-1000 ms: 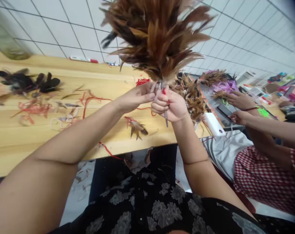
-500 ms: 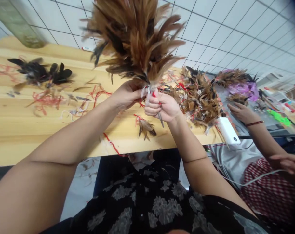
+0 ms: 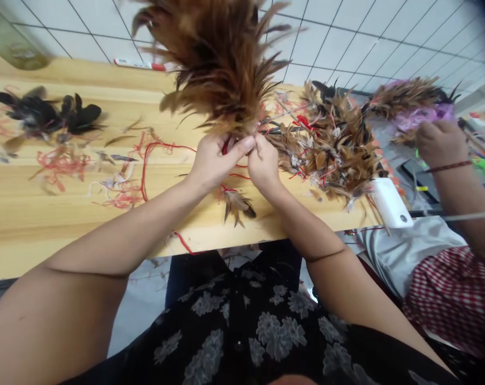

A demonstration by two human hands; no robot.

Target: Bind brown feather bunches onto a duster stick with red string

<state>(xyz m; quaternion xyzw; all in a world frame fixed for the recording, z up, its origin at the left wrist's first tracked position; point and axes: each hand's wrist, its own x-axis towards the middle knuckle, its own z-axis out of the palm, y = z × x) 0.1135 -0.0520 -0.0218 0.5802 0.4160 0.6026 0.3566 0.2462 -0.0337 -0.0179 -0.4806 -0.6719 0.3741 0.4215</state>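
Observation:
A large bundle of brown feathers, like a feather duster (image 3: pixel 222 69), stands upright in front of me, its top cut off by the frame edge. My left hand (image 3: pixel 216 160) is closed around its base, with a bit of red showing between the fingers. Against the left thumb tip, my right hand (image 3: pixel 265 163) is pinched closed at the same base; what lies in its fingertips is hidden. A red string (image 3: pixel 145 166) loops across the table and runs towards my hands. Below them lies a small tuft of feathers (image 3: pixel 238 206).
Brown feather bundles (image 3: pixel 334 144) are heaped to the right, beside a white box-shaped device (image 3: pixel 391 203). Black feathers (image 3: pixel 37 117) and red thread scraps (image 3: pixel 61 163) lie left. A marker (image 3: pixel 138 64) rests by the tiled wall. A co-worker's hand (image 3: pixel 443 141) is at far right.
My right hand has turned and its fingertips now meet my left thumb; the stick that stuck out below it no longer shows. The feathers have tilted slightly left. The co-worker's hand has risen.

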